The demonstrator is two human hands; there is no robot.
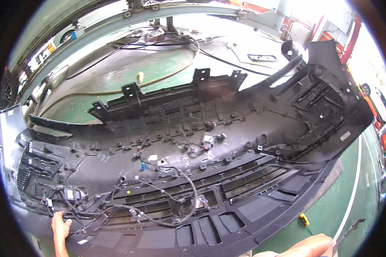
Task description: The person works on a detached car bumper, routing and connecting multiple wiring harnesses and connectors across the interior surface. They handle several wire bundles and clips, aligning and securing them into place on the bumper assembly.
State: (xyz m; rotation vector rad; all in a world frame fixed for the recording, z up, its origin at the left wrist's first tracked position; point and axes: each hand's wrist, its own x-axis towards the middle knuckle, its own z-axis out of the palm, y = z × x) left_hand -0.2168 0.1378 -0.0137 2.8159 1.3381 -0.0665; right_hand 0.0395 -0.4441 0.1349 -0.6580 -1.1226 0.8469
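A large black car bumper lies with its inner side facing up and spans most of the picture. My left hand rests at its near left edge, beside a wiring harness and a small connector with a white tag. Thumb and fingers are spread apart, and I see nothing held between them. Near that hand sits a white-labelled module wired into the harness. A bare limb enters at the lower right. My right hand does not show.
A yellow-handled screwdriver lies on the green floor at the near right. More wiring loops cross the bumper's grille. Beyond it lie a hose and a yellow object. A grey lift beam crosses the far side.
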